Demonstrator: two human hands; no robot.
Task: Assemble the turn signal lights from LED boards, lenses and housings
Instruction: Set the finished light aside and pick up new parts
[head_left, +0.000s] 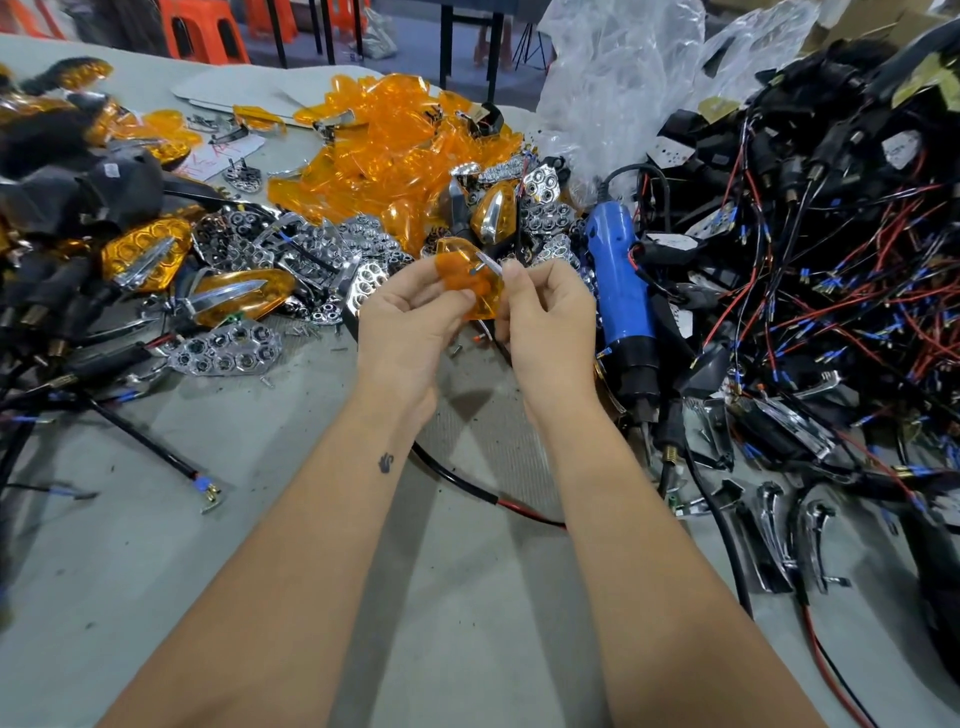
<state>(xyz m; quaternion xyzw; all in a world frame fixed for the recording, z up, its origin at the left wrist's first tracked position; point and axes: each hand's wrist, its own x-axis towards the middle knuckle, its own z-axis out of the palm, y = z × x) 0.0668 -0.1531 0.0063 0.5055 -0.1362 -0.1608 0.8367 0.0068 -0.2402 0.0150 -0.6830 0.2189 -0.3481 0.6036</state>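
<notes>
Above grey table (467, 597) | both hands pinch glossy amber lens (470, 278)

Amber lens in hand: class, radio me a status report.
Left hand and right hand both pinch one amber lens, chrome strip at its top. Held above table. Blue electric screwdriver lies right, clear.

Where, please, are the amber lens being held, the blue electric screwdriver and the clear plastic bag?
amber lens (480, 306): head view, lower edge between both hands.
blue electric screwdriver (621, 291): head view, middle of blue body.
clear plastic bag (618, 78): head view, crumpled upper part.
</notes>
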